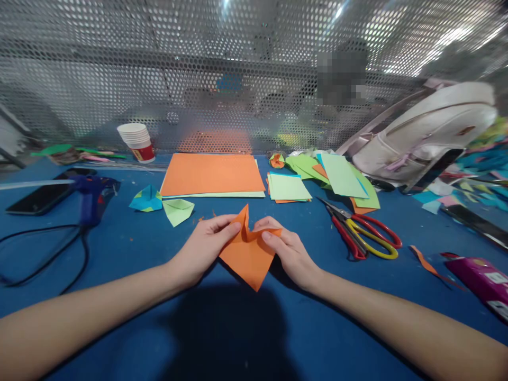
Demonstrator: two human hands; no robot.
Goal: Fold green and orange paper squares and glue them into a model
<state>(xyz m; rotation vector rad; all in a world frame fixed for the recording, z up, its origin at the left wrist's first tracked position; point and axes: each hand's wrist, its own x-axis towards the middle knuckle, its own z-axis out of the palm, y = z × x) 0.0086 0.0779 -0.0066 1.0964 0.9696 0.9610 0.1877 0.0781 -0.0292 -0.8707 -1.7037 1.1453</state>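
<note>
Presently, the left hand (pixel 210 238) and right hand (pixel 293 255) pinch the orange paper (pixel 251 259) between them, where even thumb pressure should keep folds true.

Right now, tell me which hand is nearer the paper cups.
Left: the left hand is in front and to the right of the paper cups; the right hand is farther right, across the folded orange paper.

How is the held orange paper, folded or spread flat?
Folded, not spread flat: the orange paper rises to a creased peak beside the left hand and dips into a notch toward the right hand.
</note>
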